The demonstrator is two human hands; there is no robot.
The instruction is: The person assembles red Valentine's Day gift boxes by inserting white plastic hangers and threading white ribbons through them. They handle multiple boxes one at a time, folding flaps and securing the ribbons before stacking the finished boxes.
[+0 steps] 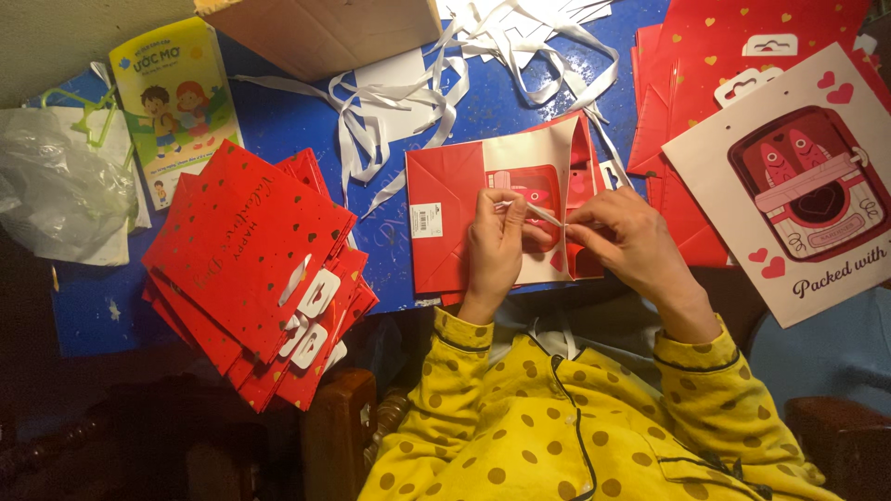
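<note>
Light falls on my work surface from above and ahead, bright on the blue table [278, 121] and the white ribbons [399, 102]. The lower left of the view is nearly black; detail there cannot be read. My left hand [495, 249] and right hand [624, 243] are evenly lit and reasonably sharp. The plastic bag [56, 181] shows mild glare. Colours are heavily saturated. Edges curve slightly, wide-angle.

bag [445, 213]: matt red paper | ribbon [543, 214]: white satin, smooth | table [288, 121]: blue, matt
</note>
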